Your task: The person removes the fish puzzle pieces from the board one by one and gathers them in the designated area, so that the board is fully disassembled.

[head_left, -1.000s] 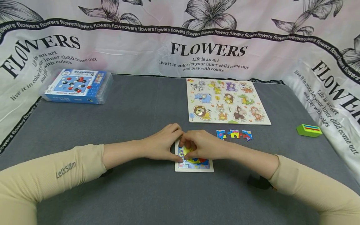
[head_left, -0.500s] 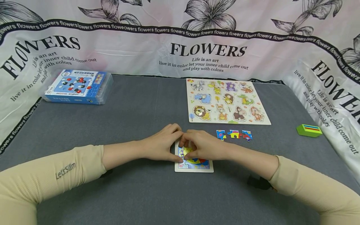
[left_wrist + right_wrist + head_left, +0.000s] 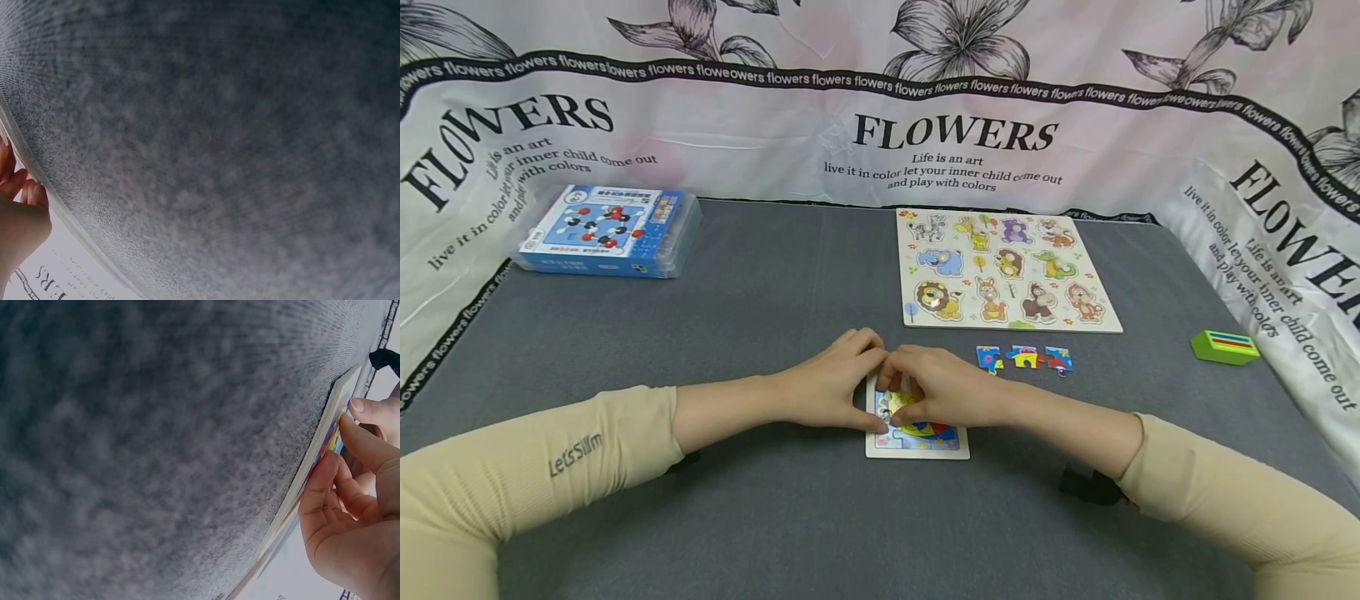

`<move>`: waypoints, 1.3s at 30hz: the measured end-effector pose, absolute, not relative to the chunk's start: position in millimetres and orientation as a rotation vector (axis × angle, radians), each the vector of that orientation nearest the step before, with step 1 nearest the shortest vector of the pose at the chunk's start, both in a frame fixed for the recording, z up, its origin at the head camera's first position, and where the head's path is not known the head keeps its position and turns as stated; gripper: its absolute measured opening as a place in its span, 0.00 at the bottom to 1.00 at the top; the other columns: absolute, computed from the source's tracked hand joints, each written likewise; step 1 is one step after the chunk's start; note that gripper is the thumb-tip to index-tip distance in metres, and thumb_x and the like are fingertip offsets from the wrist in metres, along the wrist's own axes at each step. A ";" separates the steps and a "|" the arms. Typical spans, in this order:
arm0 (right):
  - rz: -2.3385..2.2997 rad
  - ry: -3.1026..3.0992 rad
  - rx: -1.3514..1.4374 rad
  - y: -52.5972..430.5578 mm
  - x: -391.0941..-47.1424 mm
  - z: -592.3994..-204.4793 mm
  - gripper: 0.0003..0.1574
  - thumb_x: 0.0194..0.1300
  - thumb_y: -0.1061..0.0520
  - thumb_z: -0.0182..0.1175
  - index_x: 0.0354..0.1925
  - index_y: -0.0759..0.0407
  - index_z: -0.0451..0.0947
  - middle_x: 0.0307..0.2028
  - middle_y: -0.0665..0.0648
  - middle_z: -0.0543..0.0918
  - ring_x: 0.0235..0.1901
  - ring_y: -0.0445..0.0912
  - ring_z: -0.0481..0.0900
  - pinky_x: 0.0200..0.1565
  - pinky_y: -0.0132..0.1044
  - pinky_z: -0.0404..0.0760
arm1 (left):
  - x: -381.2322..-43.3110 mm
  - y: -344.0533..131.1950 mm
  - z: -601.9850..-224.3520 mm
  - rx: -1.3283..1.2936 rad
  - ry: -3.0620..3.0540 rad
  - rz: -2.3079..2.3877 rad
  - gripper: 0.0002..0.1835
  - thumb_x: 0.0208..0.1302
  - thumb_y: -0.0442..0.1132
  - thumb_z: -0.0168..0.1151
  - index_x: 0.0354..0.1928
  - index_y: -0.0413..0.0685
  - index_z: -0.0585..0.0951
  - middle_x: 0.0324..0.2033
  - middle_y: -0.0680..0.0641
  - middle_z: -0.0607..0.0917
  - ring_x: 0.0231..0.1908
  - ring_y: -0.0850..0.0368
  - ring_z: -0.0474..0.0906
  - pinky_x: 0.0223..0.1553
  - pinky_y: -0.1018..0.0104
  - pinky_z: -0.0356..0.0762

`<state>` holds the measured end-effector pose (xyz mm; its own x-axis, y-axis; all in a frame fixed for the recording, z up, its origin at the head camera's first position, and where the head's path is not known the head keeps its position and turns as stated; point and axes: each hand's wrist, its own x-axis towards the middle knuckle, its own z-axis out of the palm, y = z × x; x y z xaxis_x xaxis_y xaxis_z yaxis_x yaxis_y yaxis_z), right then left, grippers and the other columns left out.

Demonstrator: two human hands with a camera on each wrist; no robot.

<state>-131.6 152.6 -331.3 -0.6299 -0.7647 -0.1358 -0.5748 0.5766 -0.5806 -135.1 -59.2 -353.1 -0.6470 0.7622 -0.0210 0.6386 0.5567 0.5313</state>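
A small jigsaw puzzle in a white-framed tray (image 3: 919, 454) lies flat on the grey cloth, its picture yellow, blue and red. My left hand (image 3: 835, 383) holds the tray at its left side, with the thumb across the left border and the fingers near the far left corner. Over the upper part of the puzzle, my right hand (image 3: 951, 385) has thumb and forefinger bent down on a jigsaw piece, which the hand mostly hides. In the right wrist view, the fingertips of the right hand (image 3: 356, 506) touch the colourful surface. Just beyond it lie three loose jigsaw pieces (image 3: 1024, 357).
Behind the loose pieces lies a wooden animal puzzle board (image 3: 1011, 271). A blue-and-white box (image 3: 606, 231) with molecule models on it sits at the back left. To the right is a green block (image 3: 1224, 348) with coloured stripes. A printed flower cloth (image 3: 760, 142) walls the table's back.
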 end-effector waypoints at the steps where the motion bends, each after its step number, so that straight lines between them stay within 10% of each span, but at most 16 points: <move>1: -0.704 2.437 -1.085 152.5 -131.6 -331.2 0.20 0.57 0.54 0.73 0.47 0.53 0.77 0.42 0.50 0.81 0.27 0.35 0.72 0.32 0.28 0.76 | -135.2 -59.3 -353.2 1.170 2.544 0.720 0.31 0.52 0.57 0.75 0.52 0.49 0.76 0.51 0.51 0.70 0.45 0.58 0.62 0.44 0.67 0.64; 39: -0.930 2.377 -0.984 154.9 -137.8 -321.6 0.09 0.61 0.59 0.69 0.40 0.51 0.81 0.30 0.48 0.85 0.31 0.37 0.80 0.39 0.31 0.83 | -135.8 -59.1 -352.9 1.172 2.553 0.709 0.34 0.51 0.57 0.75 0.56 0.47 0.76 0.51 0.51 0.70 0.48 0.58 0.63 0.47 0.67 0.66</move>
